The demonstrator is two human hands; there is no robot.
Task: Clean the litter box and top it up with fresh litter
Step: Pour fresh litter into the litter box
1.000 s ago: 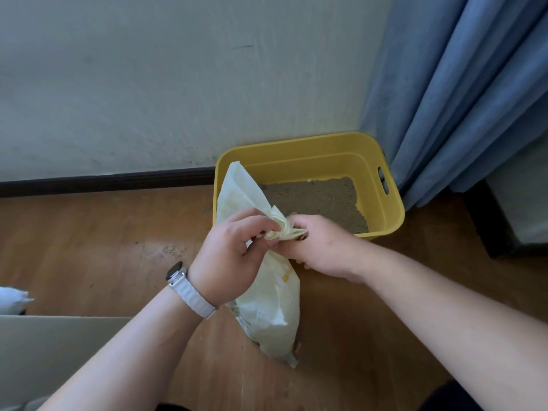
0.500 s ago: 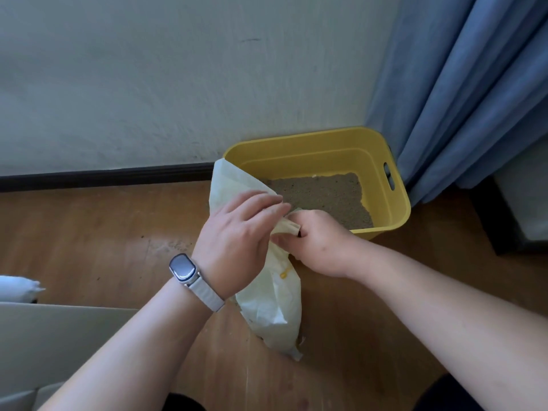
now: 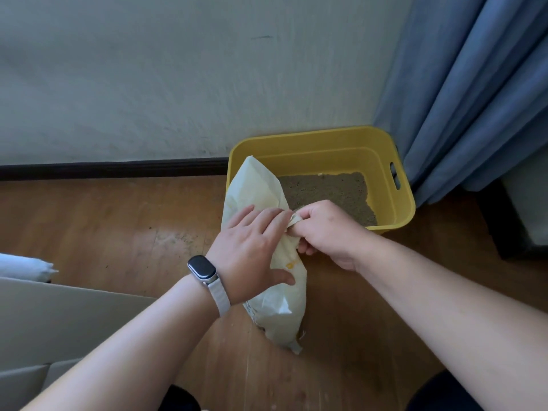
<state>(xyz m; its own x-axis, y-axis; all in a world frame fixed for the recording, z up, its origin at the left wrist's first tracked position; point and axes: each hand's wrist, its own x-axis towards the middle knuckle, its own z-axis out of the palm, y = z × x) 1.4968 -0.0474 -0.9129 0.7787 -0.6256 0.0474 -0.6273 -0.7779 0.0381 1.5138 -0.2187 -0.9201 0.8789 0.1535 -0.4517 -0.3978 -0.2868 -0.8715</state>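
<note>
presses bag (image 3: 284, 310) w/ flat l hand (image 3: 252, 250), fingers straight; pinches its twisted edge w/ r hand (image 3: 326, 229) at 3 o'clock; faces litter box (image 3: 311, 137) at 12.

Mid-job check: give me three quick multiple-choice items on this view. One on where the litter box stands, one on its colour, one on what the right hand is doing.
1. Where does the litter box stand?
A. At the foot of the wall, beside the curtain
B. On a shelf
C. Out in the middle of the room

2. What colour is the litter box?
A. Blue
B. White
C. Yellow

3. What is the right hand doing?
A. Hanging idle
B. Gripping a bunched fold of the bag
C. Holding a scoop

Answers:
1 A: its far rim lies along the foot of the wall, and the curtain hangs at its right side.
2 C: the rim and walls are yellow all round.
3 B: the fingers curl round the bag's twisted fold.
</note>
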